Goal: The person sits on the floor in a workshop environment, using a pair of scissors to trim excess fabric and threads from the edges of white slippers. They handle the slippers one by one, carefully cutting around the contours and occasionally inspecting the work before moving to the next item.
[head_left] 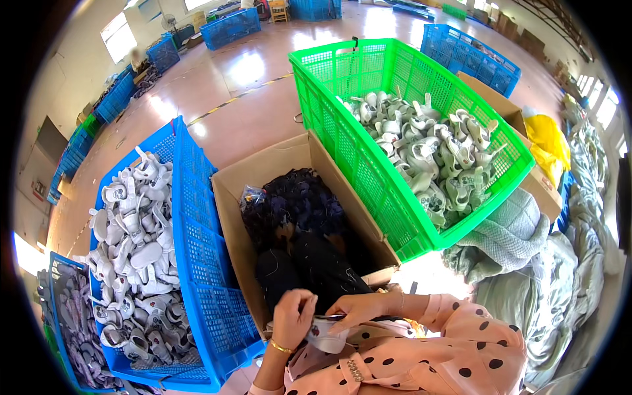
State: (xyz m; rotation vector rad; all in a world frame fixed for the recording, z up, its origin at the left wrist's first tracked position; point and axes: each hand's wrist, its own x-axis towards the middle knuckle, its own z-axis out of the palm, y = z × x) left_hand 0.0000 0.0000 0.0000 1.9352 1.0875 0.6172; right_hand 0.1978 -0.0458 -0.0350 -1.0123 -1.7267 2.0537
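Close to my body, a small white shoe piece [325, 337] with a dark patch on it sits between my hands. My right hand [359, 309] grips its upper edge, with fingers curled over the opening. At its left side is my left hand [293, 319], fingers bent and pinched together; whatever they hold is too small to make out. Just beyond my hands stands an open cardboard box [247, 172] with a heap of dark pieces [303, 201] inside. Two black rounded shapes [322, 258] lie at the near end of the box.
To the left, a blue crate [204, 197] holds many white shoe pieces; a crate of purplish pieces [79, 322] stands beyond it. A green crate [355, 158] of similar white pieces rises on the right. Grey cloth [510, 230] and a yellow bag [546, 141] lie farther right.
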